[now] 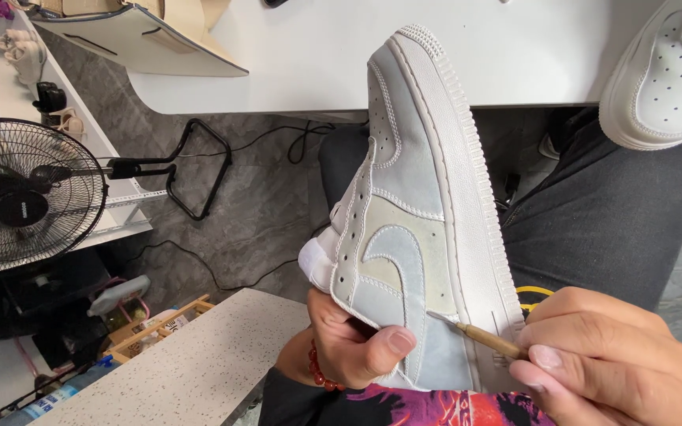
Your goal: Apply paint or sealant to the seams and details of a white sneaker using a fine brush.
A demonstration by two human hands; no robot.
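Landmark: the grey-and-white sneaker (412,229), standing on end.
Left hand (349,339): gripping the sneaker's lower end, thumb pressing its side.
Right hand (617,363): pinching a thin brush (475,335), tip touching the sneaker, possibly painting.
White shoe (668,71): lying upper right of the sneaker.

A string of dark red beads (319,369) is worn at the left wrist. Dark grey trousers (601,213) are worn on the legs, and a black top printed in pink and red (404,406) is seen near the bottom edge.
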